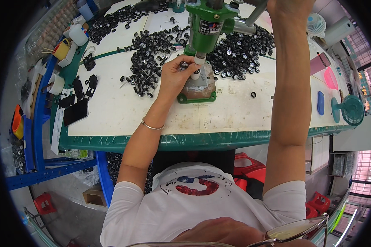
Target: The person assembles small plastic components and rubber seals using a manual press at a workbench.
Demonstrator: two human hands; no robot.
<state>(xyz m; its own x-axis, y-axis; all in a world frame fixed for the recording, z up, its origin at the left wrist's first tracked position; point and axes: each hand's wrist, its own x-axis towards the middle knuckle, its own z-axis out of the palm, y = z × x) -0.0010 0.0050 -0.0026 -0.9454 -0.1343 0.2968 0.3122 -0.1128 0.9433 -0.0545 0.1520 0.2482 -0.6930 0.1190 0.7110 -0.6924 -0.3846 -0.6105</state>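
A green hand-lever press (206, 29) stands upright at the far middle of the table, its base plate (198, 89) bolted to a green foot. My left hand (175, 78) is at the press, just under its ram (200, 57), with thumb and fingers closed on a small black wheel (184, 65). Right by the fingertips, a white post (195, 75) rises from the base plate, with a dark part at its top that the fingers partly hide. Up at the top edge, my right hand (290, 7) is closed round the end of the press lever (256, 14); its fingers are partly cut off.
Left of the press lies a heap of black wheels with metal pins (146, 61); right of it, a heap of black wheels (239, 53). One black ring (253, 94) lies apart. A phone (76, 112) rests at the left edge, a green fan (352, 110) at the right.
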